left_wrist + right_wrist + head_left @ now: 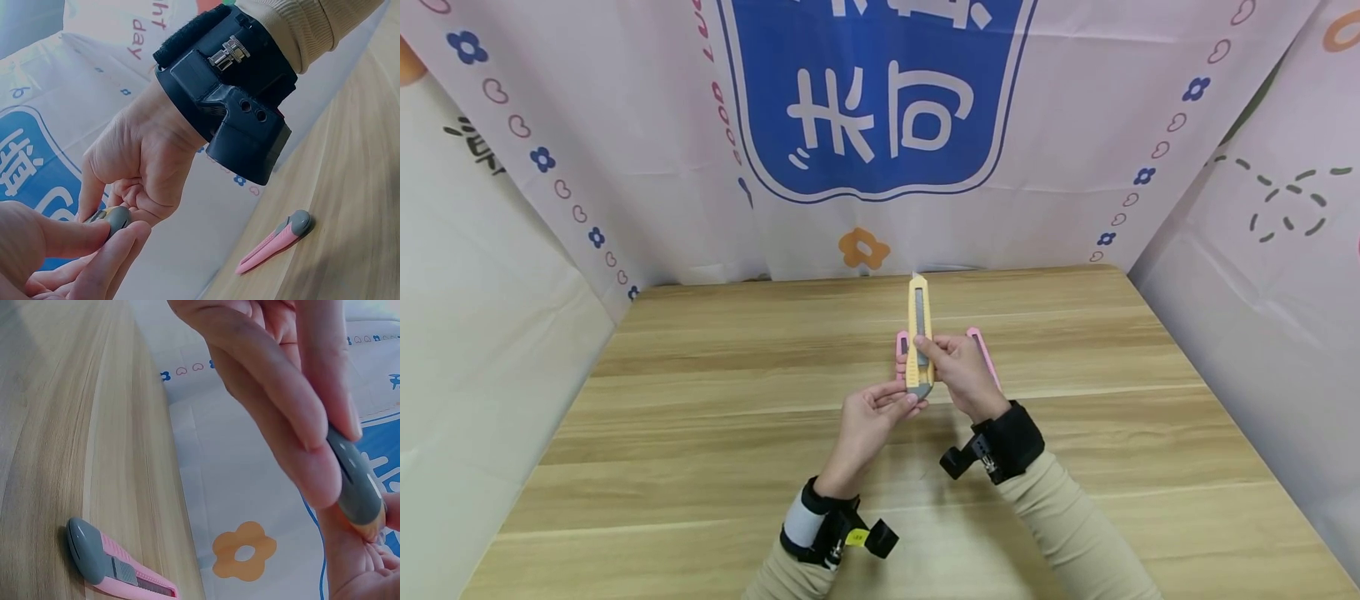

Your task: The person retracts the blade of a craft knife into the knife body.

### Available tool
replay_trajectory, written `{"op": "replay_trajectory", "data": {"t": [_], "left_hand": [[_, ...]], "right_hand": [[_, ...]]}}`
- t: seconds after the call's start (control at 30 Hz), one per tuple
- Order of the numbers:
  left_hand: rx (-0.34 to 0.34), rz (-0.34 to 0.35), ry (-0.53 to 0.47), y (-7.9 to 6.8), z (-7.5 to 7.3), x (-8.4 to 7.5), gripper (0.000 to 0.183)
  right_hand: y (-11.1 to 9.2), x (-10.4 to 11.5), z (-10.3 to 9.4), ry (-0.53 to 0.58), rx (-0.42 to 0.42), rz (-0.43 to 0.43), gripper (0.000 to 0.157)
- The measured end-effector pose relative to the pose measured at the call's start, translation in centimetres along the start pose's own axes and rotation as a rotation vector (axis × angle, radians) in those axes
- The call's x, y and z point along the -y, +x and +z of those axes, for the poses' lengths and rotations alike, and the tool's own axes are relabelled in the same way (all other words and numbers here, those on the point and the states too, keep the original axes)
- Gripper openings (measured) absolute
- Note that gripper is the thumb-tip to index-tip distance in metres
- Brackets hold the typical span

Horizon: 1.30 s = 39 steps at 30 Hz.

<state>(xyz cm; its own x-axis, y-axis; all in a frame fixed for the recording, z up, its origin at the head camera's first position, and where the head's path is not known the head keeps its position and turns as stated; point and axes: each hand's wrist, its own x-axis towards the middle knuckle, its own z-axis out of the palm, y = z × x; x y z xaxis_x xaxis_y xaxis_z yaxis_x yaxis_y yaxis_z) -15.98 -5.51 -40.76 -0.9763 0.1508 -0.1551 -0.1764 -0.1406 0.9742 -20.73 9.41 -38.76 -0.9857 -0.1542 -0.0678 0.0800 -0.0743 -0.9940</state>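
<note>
A yellow utility knife (919,333) with a grey end cap is held upright above the table, a small blade tip showing at its top. My left hand (868,417) pinches the grey end between thumb and fingers, as the left wrist view also shows. Gripping the yellow body from the right is my right hand (966,375), its thumb on the front by the slot. Behind the hands lie two pink utility knives, one (902,343) partly hidden by the yellow knife and fingers, the other (983,354) just beyond the right hand.
The wood-grain table (700,400) spreads around both hands. A printed cloth (1037,167) hangs along its back edge, and pale cloths (497,317) stand at the sides. Each wrist wears a black camera strap (1007,442).
</note>
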Motion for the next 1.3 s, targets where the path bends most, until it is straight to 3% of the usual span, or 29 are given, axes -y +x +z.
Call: {"op": "replay_trajectory", "data": {"t": [1.3], "left_hand": [[0.004, -0.003, -0.014, -0.06, -0.12, -0.10, 0.030]], "right_hand": [[-0.19, 0.21, 0.23, 0.021, 0.030, 0.054, 0.037]]}}
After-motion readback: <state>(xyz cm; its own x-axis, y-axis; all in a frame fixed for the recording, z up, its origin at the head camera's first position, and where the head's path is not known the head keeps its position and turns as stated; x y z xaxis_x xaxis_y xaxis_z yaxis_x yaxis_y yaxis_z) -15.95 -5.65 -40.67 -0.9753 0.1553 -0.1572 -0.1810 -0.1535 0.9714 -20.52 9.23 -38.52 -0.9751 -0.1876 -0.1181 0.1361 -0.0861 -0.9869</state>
